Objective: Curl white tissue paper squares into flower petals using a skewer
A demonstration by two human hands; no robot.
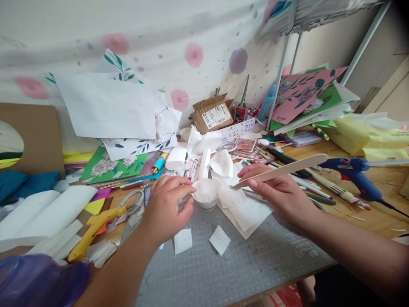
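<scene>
My right hand grips a flat wooden stick, whose pointed lower end is directed left toward a small white cup. Whitish, tissue-like material shows inside the cup and spreads over its right side. At the cup's left rim is my left hand, fingers apart and curved, holding nothing. White paper sheets lie right of the cup. Two small white paper squares, one below my left hand and one below the cup, rest on the grey cutting mat.
A yellow glue gun lies at the left near rolled white paper. On the right are a blue glue gun and scattered pens. Behind the cup stand a cardboard box and piled craft papers.
</scene>
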